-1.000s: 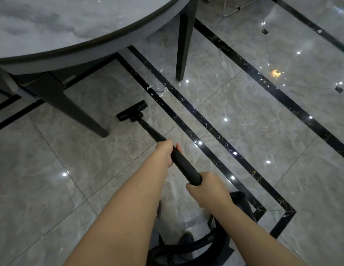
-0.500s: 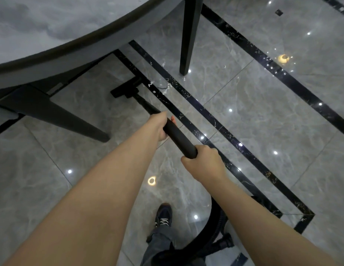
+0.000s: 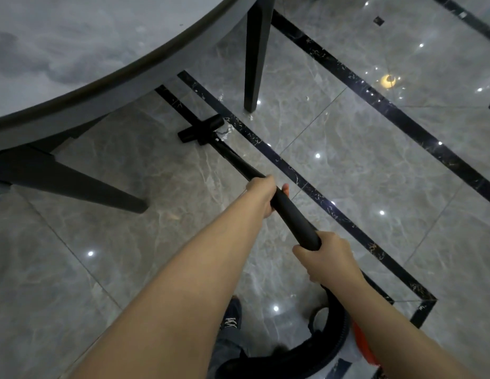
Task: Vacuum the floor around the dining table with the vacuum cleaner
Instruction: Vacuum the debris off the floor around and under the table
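The black vacuum wand [image 3: 293, 217] runs from my hands forward to its flat floor head [image 3: 201, 129], which lies on the dark inlay stripe just past the dining table's edge [image 3: 145, 75]. White crumbs [image 3: 227, 129] sit right beside the head. My left hand [image 3: 261, 195] grips the wand midway. My right hand [image 3: 324, 258] holds its upper end, where the black hose [image 3: 334, 318] curves down behind me. The grey marble floor [image 3: 361, 170] is glossy and reflects ceiling lights.
Two dark table legs stand close: a slanted leg [image 3: 82, 187] at the left and an upright leg [image 3: 256, 56] beyond the head. More white specks [image 3: 307, 99] lie near the upright leg. My shoe [image 3: 233, 313] and an orange part of the vacuum [image 3: 361, 343] are at the bottom.
The floor head has slid rightward onto the dark stripe, up against the white crumbs. Both hands kept their grip on the wand; the view shifted as I moved.
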A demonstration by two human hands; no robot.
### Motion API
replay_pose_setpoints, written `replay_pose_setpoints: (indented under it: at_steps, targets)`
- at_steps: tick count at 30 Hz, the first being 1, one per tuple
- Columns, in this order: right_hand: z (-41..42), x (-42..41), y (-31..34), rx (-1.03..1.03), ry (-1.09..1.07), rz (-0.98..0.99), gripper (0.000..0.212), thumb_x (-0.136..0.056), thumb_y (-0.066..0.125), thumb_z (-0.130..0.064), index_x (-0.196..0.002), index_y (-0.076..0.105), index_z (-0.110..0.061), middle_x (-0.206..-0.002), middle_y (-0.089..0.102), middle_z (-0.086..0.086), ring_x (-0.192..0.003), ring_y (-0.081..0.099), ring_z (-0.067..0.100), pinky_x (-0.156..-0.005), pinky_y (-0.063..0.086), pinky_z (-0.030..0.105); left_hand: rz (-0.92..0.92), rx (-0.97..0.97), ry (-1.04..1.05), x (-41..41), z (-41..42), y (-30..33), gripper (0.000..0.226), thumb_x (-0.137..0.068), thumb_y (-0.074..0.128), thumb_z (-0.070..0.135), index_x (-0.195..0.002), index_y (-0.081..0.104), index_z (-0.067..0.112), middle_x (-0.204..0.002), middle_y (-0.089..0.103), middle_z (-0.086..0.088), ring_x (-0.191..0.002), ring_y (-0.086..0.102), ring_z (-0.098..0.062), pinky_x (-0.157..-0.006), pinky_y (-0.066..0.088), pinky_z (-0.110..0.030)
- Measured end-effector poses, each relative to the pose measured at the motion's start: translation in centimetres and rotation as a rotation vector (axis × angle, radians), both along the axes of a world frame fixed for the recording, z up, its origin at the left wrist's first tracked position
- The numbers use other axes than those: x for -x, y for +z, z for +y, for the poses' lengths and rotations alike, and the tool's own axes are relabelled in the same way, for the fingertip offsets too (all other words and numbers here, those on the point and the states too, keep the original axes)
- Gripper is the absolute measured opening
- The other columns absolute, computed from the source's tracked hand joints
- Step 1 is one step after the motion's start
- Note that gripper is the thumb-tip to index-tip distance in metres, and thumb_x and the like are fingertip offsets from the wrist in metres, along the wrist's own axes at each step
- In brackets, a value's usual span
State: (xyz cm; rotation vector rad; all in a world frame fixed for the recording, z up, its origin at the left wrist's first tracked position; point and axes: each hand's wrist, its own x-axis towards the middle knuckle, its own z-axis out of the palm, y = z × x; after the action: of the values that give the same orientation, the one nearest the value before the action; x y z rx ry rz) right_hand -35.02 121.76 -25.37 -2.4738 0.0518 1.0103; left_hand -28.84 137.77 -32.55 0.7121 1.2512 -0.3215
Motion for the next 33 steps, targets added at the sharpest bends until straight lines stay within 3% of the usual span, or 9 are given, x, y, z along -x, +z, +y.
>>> replay_pose_setpoints:
  at_steps: [3,7,10,13,19,23,29,33]
  targets:
    - [-2.5,0.9,0.0,-0.002,-0.036,0.027,0.013,-0.083,0.068,-0.019,-0.078,0.062,-0.009,-0.056,0.057,0.003,-0.042,0.059,0.014,-0.042,0.046,0.022,0.017,0.013,-0.006,0.4,-2.6,-0.2,0.035,-0.102,0.049,0.023,-0.131,0.048,0.003,-0.079,0.064,-0.012,-0.033,0.057,-0.011,-0.042,0.051,-0.020]
    - [-5.1,2.5,0.7,-0.015,-0.079,0.038,0.023,-0.082,0.069,-0.014,-0.066,0.053,-0.010,-0.051,0.048,-0.001,-0.042,0.048,0.013,-0.043,0.042,0.024,0.036,-0.011,-0.017,1.8,-5.8,0.5,0.036,-0.102,0.049,0.023,-0.134,0.045,0.006,-0.107,0.067,-0.018,-0.032,0.057,-0.011,-0.041,0.051,-0.020]
    - [-6.7,3.7,1.6,-0.023,-0.109,0.034,0.023,-0.079,0.069,-0.012,-0.064,0.052,-0.010,-0.052,0.047,0.001,-0.047,0.048,0.017,-0.048,0.044,0.031,0.059,-0.041,-0.007,2.5,-7.8,1.4,0.036,-0.103,0.047,0.023,-0.135,0.042,0.006,-0.091,0.068,-0.017,-0.039,0.057,-0.013,-0.042,0.051,-0.021]
    - [-8.7,4.9,2.2,-0.014,-0.143,0.046,0.018,-0.079,0.069,-0.012,-0.074,0.059,0.002,-0.054,0.052,0.007,-0.048,0.052,0.020,-0.051,0.048,0.034,0.062,-0.046,-0.007,3.3,-9.9,3.1,0.035,-0.104,0.046,0.021,-0.136,0.038,0.011,-0.082,0.059,-0.014,-0.052,0.058,-0.016,-0.050,0.054,-0.026]
    - [-9.5,6.2,2.3,0.019,-0.180,0.123,0.013,-0.083,0.070,-0.014,-0.079,0.063,-0.004,-0.054,0.057,0.008,-0.047,0.057,0.020,-0.047,0.052,0.031,0.076,-0.020,-0.060,4.8,-11.3,3.1,0.039,-0.102,0.049,0.022,-0.138,0.037,0.011,-0.078,0.060,-0.014,-0.056,0.060,-0.015,-0.056,0.056,-0.026]
    - [-9.1,6.5,2.0,-0.025,-0.213,0.078,0.018,-0.083,0.068,-0.012,-0.071,0.060,-0.001,-0.052,0.056,0.008,-0.043,0.056,0.016,-0.041,0.046,0.021,0.079,-0.087,-0.079,4.1,-11.3,3.0,0.039,-0.103,0.047,0.020,-0.139,0.036,0.010,-0.075,0.056,-0.012,-0.056,0.060,-0.016,-0.062,0.058,-0.027]
    - [-8.1,6.4,2.2,-0.060,-0.285,0.076,0.022,-0.084,0.067,-0.009,-0.066,0.057,-0.001,-0.051,0.055,0.009,-0.033,0.048,0.007,-0.035,0.038,0.014,0.048,-0.147,-0.149,2.8,-11.2,3.6,0.029,-0.104,0.046,0.021,-0.130,0.037,0.012,-0.077,0.062,-0.013,-0.049,0.057,-0.015,-0.054,0.056,-0.025]
    - [-6.7,5.3,2.0,-0.099,-0.281,0.101,0.021,-0.085,0.065,-0.009,-0.067,0.055,-0.004,-0.051,0.054,0.008,-0.036,0.051,0.010,-0.038,0.041,0.017,0.087,-0.100,-0.258,1.6,-9.6,2.7,0.030,-0.094,0.053,0.006,-0.122,0.047,-0.002,-0.101,0.069,-0.018,-0.081,0.067,-0.024,-0.077,0.061,-0.034]
